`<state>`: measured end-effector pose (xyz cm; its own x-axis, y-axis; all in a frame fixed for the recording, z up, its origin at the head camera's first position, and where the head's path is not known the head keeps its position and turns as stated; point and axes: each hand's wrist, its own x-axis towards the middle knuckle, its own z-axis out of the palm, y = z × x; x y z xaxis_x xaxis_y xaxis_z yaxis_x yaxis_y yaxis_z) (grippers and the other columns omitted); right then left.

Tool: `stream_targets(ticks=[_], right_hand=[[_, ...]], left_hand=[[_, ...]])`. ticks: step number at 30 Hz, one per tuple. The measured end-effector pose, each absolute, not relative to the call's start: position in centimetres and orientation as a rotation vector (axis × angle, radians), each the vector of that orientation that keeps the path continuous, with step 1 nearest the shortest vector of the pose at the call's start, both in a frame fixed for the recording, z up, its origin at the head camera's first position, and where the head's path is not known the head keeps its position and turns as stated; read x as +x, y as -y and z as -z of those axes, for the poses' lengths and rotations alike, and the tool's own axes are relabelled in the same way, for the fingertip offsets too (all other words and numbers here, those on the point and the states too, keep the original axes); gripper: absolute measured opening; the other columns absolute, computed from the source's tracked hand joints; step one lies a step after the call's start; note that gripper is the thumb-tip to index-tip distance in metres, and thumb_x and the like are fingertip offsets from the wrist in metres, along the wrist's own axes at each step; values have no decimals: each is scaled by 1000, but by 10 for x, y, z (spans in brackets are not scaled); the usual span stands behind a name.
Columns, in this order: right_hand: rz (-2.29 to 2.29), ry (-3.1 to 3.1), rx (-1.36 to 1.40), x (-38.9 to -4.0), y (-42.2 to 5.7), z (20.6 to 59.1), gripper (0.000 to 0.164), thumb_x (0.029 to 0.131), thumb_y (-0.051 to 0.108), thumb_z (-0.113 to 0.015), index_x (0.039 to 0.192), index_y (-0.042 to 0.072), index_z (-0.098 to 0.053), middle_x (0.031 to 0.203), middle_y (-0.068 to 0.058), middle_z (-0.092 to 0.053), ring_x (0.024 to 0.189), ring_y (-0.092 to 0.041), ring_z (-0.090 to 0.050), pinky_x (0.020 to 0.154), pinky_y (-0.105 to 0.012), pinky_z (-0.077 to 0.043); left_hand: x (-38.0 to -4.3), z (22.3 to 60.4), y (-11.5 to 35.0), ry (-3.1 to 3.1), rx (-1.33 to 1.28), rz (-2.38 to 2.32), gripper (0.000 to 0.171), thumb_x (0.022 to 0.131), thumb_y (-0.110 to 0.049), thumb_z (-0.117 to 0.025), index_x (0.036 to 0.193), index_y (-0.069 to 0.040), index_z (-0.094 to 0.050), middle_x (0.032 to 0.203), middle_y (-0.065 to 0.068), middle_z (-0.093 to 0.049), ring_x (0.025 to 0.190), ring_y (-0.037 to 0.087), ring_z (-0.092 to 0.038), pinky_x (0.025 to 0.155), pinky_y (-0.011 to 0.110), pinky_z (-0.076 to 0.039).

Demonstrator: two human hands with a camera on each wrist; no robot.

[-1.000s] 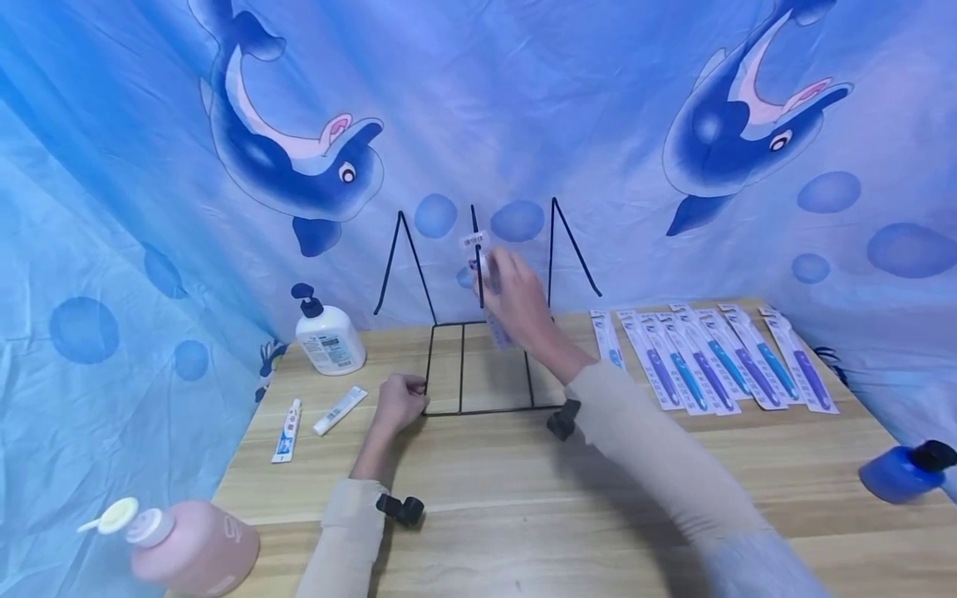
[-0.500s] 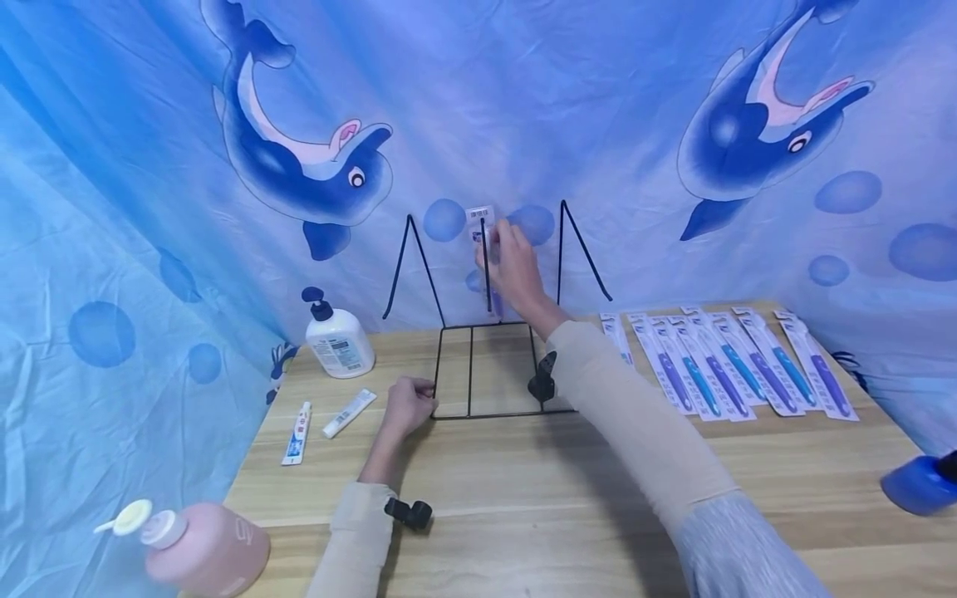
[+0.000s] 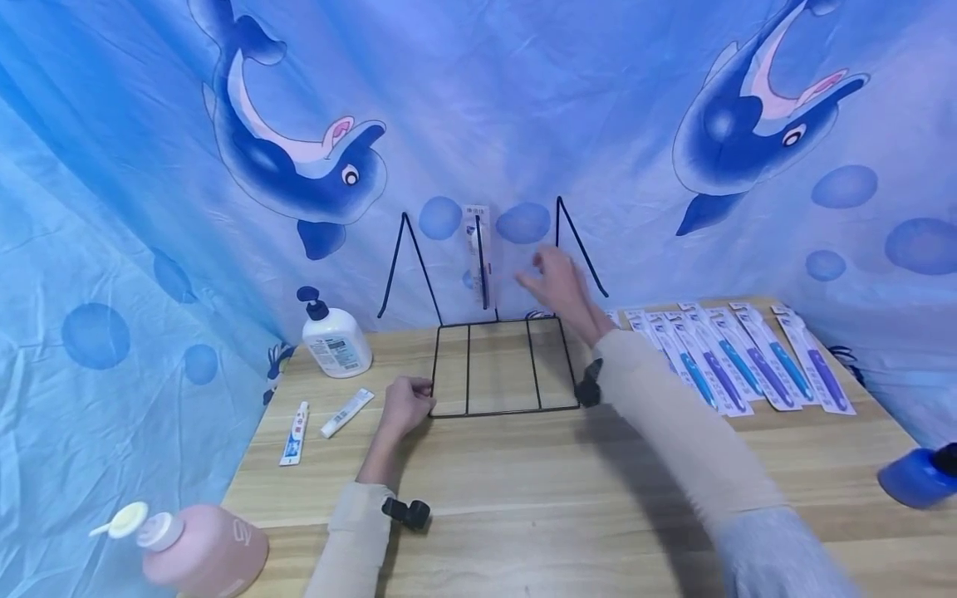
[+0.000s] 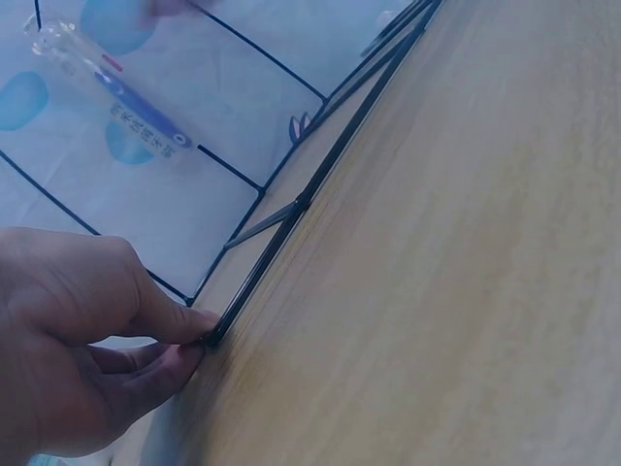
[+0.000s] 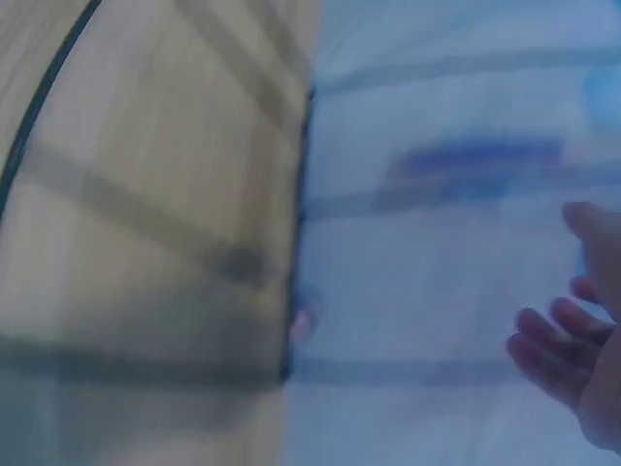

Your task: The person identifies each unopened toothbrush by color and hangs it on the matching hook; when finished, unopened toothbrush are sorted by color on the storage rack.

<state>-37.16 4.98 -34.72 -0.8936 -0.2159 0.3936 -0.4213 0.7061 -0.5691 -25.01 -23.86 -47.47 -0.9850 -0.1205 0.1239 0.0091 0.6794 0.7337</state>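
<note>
Packaged toothbrush (image 3: 472,242) hangs on wire rack (image 3: 504,411), middle hook (image 3: 482,266).
Left hand (image 3: 407,405) pinches near-left corner (image 4: 215,335), likely best held firm; right hand (image 3: 562,286), grasping nothing, should clear wires gently.

White pump bottle (image 3: 337,343) back left on counter (image 3: 508,515), two toothpaste tubes (image 3: 295,433) near it. Pink pump bottle (image 3: 205,548) front left, blue bottle (image 3: 914,479) far right. Dolphin-print curtain (image 3: 598,108) behind.
</note>
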Motion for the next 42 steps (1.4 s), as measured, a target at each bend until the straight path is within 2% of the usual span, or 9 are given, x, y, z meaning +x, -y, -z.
stream_targets(ticks=[4,8,10,15,23,27,31,36,42], right_hand=[[-896,2781,318,-381,-105,379,34,96,32,-63,101,-1,-60,97,-20,-62,85,-34,-58,72,-46,-51],[-787,2932,103,-384,-145,409,39,95,28,-63,116,-5,-57,105,-25,-62,93,-41,-59,77,-52,-51],[-729,3007,27,-384,-157,420,41,95,27,-64,118,-6,-57,105,-26,-62,94,-40,-60,78,-51,-51],[-722,3098,-109,-383,-166,438,32,96,29,-63,101,-3,-58,89,-18,-61,79,-31,-58,67,-41,-47],[-683,3072,-95,-383,-163,449,25,97,21,-56,96,-4,-56,84,-20,-59,74,-33,-58,64,-44,-47],[-700,2994,-39,-383,-159,443,23,96,18,-55,90,-4,-58,80,-19,-60,69,-32,-58,57,-41,-47],[-798,2869,28,-379,-158,423,19,94,15,-58,91,-4,-59,80,-20,-61,67,-31,-59,53,-37,-48],[-848,2700,121,-365,-156,388,18,92,14,-64,94,-3,-59,86,-20,-62,71,-31,-60,57,-38,-51],[-830,2491,266,-327,-152,339,19,92,15,-65,99,-3,-60,93,-21,-62,77,-34,-61,62,-44,-53]], left_hand=[[-252,475,240,2733,93,1186,35,74,8,-70,109,9,-70,86,15,-71,79,28,-70,77,39,-59],[-251,474,240,2750,103,1195,37,74,8,-69,111,10,-69,88,16,-71,81,28,-70,80,40,-59],[-250,473,239,2759,114,1198,37,75,7,-69,112,9,-69,89,16,-71,82,28,-70,81,40,-58],[-250,472,238,2754,118,1201,37,76,7,-69,113,9,-69,90,16,-72,82,27,-69,80,39,-59],[-251,473,236,2737,110,1212,34,75,7,-70,109,8,-71,86,15,-72,79,27,-70,78,38,-59],[-250,473,237,2733,118,1210,34,75,7,-69,109,8,-71,86,15,-72,80,27,-70,79,38,-59],[-249,473,236,2728,112,1227,35,75,8,-69,110,10,-70,88,16,-72,81,29,-70,79,39,-59],[-249,474,237,2741,119,1223,35,75,8,-69,111,10,-69,89,17,-72,83,29,-70,80,40,-59],[-249,473,237,2740,125,1234,35,76,8,-69,111,9,-69,91,18,-71,84,30,-69,81,41,-58]])
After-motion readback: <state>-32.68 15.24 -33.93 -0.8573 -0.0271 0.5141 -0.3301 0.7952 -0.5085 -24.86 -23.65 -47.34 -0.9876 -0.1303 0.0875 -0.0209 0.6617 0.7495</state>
